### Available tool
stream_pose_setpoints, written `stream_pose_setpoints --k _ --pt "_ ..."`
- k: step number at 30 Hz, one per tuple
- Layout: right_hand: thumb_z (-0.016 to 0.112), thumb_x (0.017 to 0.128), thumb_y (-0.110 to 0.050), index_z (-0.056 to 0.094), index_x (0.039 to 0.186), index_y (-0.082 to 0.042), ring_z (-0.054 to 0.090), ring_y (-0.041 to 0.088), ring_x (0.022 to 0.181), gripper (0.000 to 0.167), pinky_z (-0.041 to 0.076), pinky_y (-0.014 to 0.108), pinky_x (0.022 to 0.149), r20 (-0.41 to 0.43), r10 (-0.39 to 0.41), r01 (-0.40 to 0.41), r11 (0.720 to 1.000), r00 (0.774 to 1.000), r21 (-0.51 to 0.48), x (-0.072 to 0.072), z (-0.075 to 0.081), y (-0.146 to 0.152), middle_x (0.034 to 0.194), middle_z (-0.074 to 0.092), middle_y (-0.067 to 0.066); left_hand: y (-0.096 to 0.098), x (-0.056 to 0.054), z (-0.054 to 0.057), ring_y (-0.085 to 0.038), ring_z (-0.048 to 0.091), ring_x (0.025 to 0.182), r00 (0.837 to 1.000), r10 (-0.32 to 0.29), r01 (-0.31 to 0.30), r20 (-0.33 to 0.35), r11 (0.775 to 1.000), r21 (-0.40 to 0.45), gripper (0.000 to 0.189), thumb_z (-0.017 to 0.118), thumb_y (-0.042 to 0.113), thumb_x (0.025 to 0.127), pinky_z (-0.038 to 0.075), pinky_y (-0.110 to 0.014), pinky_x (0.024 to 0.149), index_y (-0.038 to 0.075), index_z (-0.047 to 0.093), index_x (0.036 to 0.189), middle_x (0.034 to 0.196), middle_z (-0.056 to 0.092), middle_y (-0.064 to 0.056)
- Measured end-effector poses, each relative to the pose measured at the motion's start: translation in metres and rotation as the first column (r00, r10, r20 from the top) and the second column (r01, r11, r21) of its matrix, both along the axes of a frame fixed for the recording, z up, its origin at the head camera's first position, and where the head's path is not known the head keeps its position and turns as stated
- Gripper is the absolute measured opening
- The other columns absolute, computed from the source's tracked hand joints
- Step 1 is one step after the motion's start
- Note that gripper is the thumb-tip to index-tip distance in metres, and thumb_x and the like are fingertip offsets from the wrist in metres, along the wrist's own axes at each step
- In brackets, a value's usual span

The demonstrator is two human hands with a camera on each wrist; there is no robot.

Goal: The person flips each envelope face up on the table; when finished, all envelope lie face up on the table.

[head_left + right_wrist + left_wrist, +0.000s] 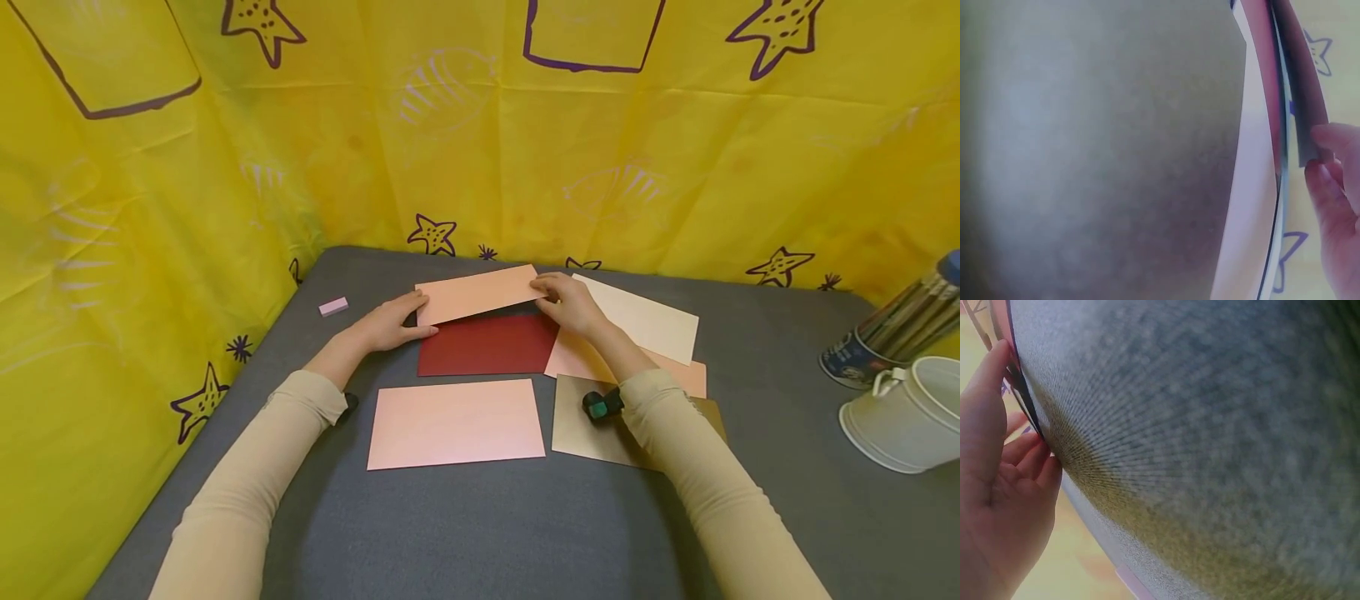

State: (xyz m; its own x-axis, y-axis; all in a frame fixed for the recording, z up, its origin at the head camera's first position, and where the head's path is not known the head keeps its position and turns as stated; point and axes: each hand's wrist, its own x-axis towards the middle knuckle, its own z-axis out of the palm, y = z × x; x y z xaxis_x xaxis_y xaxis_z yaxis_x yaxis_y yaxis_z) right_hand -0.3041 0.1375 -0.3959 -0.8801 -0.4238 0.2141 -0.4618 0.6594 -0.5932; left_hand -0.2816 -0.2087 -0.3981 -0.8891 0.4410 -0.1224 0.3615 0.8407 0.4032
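A peach rectangular card [480, 293] is tilted at the back of the table, its right end raised. My right hand [572, 304] pinches that end between thumb and fingers; the right wrist view shows the pinch at the card's corner [1310, 147]. My left hand [386, 323] touches the card's left edge with its fingertips, thumb stretched out at a dark red card [483, 346] lying below. In the left wrist view the thumb [991, 369] lies apart from the loosely bent fingers. Nearer me lies a pale pink card [457, 423].
Under and beside my right arm lie a cream card [637, 317], another peach card [686, 375] and a gold-beige card [581, 417]. A small pink block [333, 306] sits at the left. On the right stand a cup of pencils [855, 358] and a white bucket [900, 421]. Yellow cloth [480, 150] hangs behind.
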Motion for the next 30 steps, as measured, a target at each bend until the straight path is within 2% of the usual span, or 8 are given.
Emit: stream_pose_setpoints --k 4,8,14,17,23,30 --pt "0.063 0.095 -0.009 0.061 0.129 0.001 0.057 0.031 0.11 0.036 0.048 0.042 0.095 -0.013 -0.007 0.007 1.0 1.0 -0.001 0.0 -0.001 0.0 0.133 0.056 0.018 -0.003 0.0 0.0 -0.038 0.029 0.141 0.999 -0.019 0.021 -0.049 0.999 0.046 0.071 0.063 0.04 0.094 0.022 -0.051 0.114 0.003 0.038 0.149 0.153 0.032 -0.022" --pt "0.063 0.095 -0.012 0.063 0.128 -0.002 0.059 0.03 0.106 0.034 0.049 0.041 0.093 -0.001 -0.022 0.022 1.0 1.0 -0.019 0.001 -0.001 0.001 0.129 0.059 0.016 -0.005 0.0 0.001 -0.037 0.037 0.137 0.994 -0.01 0.022 -0.108 0.993 0.116 0.061 0.064 0.034 0.095 0.027 -0.05 0.113 0.004 0.046 0.145 0.148 0.042 -0.02" --pt "0.063 0.096 -0.013 0.064 0.126 -0.003 0.062 0.031 0.106 0.032 0.052 0.04 0.089 0.012 -0.043 0.043 0.997 0.999 -0.059 0.002 0.0 0.0 0.128 0.06 0.015 -0.006 0.0 0.004 -0.034 0.048 0.129 0.983 0.032 0.009 -0.183 0.977 0.215 0.049 0.066 0.028 0.094 0.034 -0.049 0.109 0.006 0.056 0.137 0.138 0.055 -0.016" --pt "0.064 0.096 -0.012 0.067 0.123 -0.003 0.062 0.03 0.105 0.029 0.053 0.041 0.089 -0.009 -0.058 0.057 0.994 0.998 -0.098 0.004 0.001 0.0 0.124 0.062 0.015 -0.006 0.001 0.005 -0.032 0.054 0.123 0.972 0.064 -0.003 -0.224 0.964 0.265 0.042 0.067 0.026 0.094 0.038 -0.048 0.105 0.009 0.063 0.132 0.13 0.061 -0.013" --pt "0.064 0.095 -0.01 0.071 0.113 -0.005 0.062 0.027 0.1 0.02 0.054 0.041 0.087 -0.052 -0.087 0.077 0.982 0.995 -0.171 0.005 0.005 0.0 0.111 0.066 0.012 -0.006 0.002 0.008 -0.026 0.062 0.11 0.945 0.114 0.011 -0.307 0.926 0.378 0.026 0.068 0.019 0.093 0.045 -0.043 0.098 0.011 0.072 0.117 0.114 0.07 -0.008" --pt "0.066 0.093 -0.012 0.072 0.108 -0.006 0.061 0.025 0.094 0.017 0.055 0.04 0.081 -0.09 -0.116 0.096 0.974 0.989 -0.203 0.005 0.008 -0.001 0.106 0.068 0.01 -0.006 0.003 0.01 -0.023 0.065 0.098 0.922 0.229 -0.044 -0.311 0.862 0.505 0.019 0.069 0.017 0.092 0.05 -0.04 0.09 0.009 0.074 0.109 0.103 0.073 -0.008"
